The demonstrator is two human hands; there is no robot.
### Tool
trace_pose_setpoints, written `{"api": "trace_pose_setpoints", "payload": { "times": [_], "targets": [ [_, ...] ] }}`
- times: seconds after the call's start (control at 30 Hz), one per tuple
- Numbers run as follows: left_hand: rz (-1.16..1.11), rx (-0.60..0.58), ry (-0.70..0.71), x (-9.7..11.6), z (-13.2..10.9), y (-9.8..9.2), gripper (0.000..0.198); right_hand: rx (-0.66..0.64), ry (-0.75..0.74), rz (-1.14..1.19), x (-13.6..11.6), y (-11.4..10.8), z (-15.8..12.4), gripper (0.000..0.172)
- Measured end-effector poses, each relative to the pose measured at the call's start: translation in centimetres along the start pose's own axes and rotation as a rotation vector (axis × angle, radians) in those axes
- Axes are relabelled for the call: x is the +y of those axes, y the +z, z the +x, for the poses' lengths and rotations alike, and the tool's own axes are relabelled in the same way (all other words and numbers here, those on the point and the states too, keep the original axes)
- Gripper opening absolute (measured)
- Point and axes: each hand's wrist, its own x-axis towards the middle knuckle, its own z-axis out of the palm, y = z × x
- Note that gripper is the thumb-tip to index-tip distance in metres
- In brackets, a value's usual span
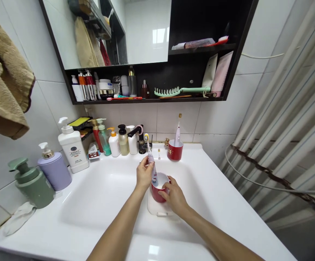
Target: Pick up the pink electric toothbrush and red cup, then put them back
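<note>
My left hand (pixel 144 174) is closed around the handle of an electric toothbrush (pixel 150 156), which stands upright with its lower end inside a red cup (pixel 157 195). Around that cup's side my right hand (pixel 174 195) is wrapped, holding it over the white basin (pixel 97 203). A second red cup (pixel 175 151) with another toothbrush (pixel 178 130) stands at the back of the counter, beside the black tap (pixel 139 136).
Pump bottles line the back left: green (pixel 32 183), lilac (pixel 54 169), white (pixel 72 148), and several small ones. A brown towel (pixel 4 83) hangs at left. A dark mirrored cabinet with a shelf (pixel 152 99) hangs overhead. A striped curtain (pixel 290 119) hangs at right.
</note>
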Motion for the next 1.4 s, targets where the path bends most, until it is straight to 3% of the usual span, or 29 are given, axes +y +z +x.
{"api": "trace_pose_setpoints", "payload": {
  "times": [0.1, 0.23, 0.37, 0.47, 0.63, 0.8, 0.87, 1.07, 1.27, 1.4],
  "targets": [
    [-0.142, 0.067, 0.078, 2.5, 0.1, -0.2, 0.029, -0.006, 0.004, 0.020, 0.2, 0.3, 0.0, 0.009],
    [-0.266, 0.005, -0.078, 3.8, -1.3, 0.1, 0.027, -0.007, 0.002, 0.107, 0.6, -0.4, 0.3, 0.018],
    [-0.277, -0.236, -0.352, 2.7, -4.0, 1.6, 0.028, 0.086, 0.049, 0.465, 0.2, -2.8, 1.0, 0.024],
    [-0.234, -0.401, -0.465, 1.7, -5.4, 2.7, 0.027, 0.071, 0.118, 0.818, -0.3, -4.7, 1.5, 0.029],
    [-0.206, -0.485, -0.543, 1.1, -6.1, 3.2, 0.025, 0.014, 0.240, 1.053, -0.6, -6.0, 1.6, 0.025],
    [-0.367, -0.567, -0.689, 1.1, -6.5, 3.3, 0.037, -0.026, 0.265, 1.223, -0.9, -6.2, 1.4, 0.019],
    [-0.384, -0.600, -0.702, 1.0, -6.6, 3.5, 0.041, -0.024, 0.288, 1.294, -1.0, -6.2, 1.4, 0.018],
    [-0.153, -0.539, -0.534, 0.9, -6.3, 3.6, 0.034, 0.095, 0.300, 1.381, -1.1, -6.0, 1.3, 0.017],
    [-0.368, -0.622, -0.730, 1.1, -6.4, 3.7, 0.042, 0.064, 0.356, 1.425, -0.9, -5.8, 1.2, 0.015],
    [-0.335, -0.580, -0.666, 1.0, -6.6, 3.8, 0.041, 0.080, 0.359, 1.456, -0.8, -5.8, 1.3, 0.013]
  ]
}}
